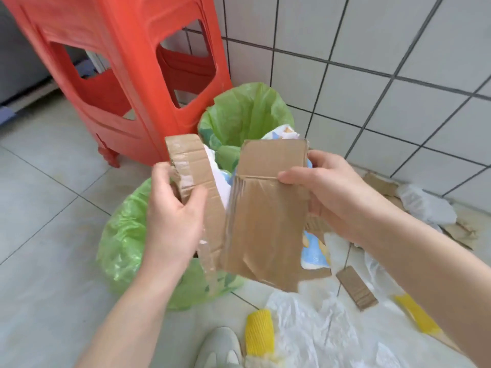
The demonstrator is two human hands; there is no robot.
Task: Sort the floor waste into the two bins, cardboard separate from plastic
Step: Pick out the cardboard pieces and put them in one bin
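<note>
Brown taped cardboard sheet (265, 219), creased and torn, held at picture centre above a green-lined bin (125, 235). Left hand (172, 216) grips its narrow flap at nine o'clock; right hand (332, 195) pinches three o'clock edge.

Taped brown cardboard (265, 213) upright, over green-lined bins (247, 115)
</note>
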